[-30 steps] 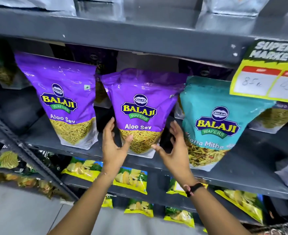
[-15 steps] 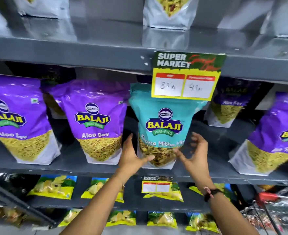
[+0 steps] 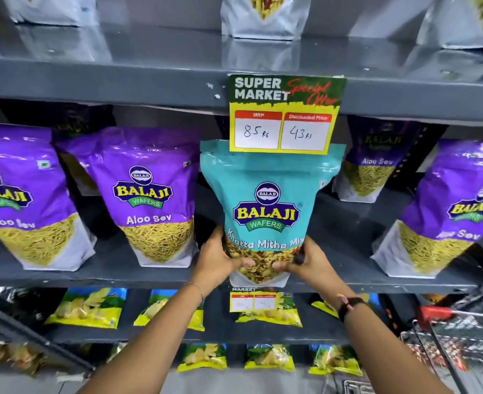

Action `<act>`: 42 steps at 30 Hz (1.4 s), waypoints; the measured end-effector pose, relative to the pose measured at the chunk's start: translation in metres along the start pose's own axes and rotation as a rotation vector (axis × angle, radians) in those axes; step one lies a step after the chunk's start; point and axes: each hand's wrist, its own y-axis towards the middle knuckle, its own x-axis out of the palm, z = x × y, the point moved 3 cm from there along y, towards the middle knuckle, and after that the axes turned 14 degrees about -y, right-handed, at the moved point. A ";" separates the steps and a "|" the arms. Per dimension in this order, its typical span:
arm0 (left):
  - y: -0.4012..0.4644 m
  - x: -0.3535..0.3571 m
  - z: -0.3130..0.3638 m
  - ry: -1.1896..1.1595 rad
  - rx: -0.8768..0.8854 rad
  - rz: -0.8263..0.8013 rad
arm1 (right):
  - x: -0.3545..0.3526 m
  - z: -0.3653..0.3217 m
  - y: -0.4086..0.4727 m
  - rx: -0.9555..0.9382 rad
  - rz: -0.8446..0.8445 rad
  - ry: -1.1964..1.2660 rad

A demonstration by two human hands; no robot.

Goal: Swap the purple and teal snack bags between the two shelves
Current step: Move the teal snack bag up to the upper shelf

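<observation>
The teal snack bag (image 3: pixel 268 194), printed "BALAJI WAFERS" and "Khatta Mitha Mix", stands upright on the grey shelf (image 3: pixel 115 275) at the centre of view. The left hand (image 3: pixel 216 255) clasps its lower edge at 7 o'clock and the right hand (image 3: pixel 305 261) at 5 o'clock, thumbs pressed on the clear window. At 12 o'clock a price card (image 3: pixel 284 113) overlaps the bag's top: "SUPER MARKET", "MRP 85 Rs", a discounted price of "43 Rs". At 9 o'clock stands a purple snack bag (image 3: pixel 149 194) marked "BALAJI WAFERS Aloo Sev"; another purple bag (image 3: pixel 447 211) leans at 3 o'clock. Yellow chip packets (image 3: pixel 88 309) lie at 7 o'clock below.
</observation>
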 end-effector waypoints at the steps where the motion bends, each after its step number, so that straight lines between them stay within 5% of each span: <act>1: -0.006 0.000 0.000 0.006 -0.003 0.006 | -0.002 -0.002 -0.009 -0.004 0.001 -0.003; 14: -0.076 -0.014 0.070 -0.030 0.226 -0.078 | -0.040 -0.065 -0.107 -0.180 0.180 -0.144; 28: -0.074 -0.058 0.277 -0.291 0.668 -0.009 | -0.139 -0.246 -0.119 -0.604 0.329 -0.048; 35: -0.033 -0.070 0.338 -0.434 0.673 0.015 | -0.163 -0.304 -0.072 -0.648 0.420 0.032; 42: 0.015 -0.073 0.339 -0.440 0.604 0.016 | -0.162 -0.314 -0.017 -0.583 0.340 -0.001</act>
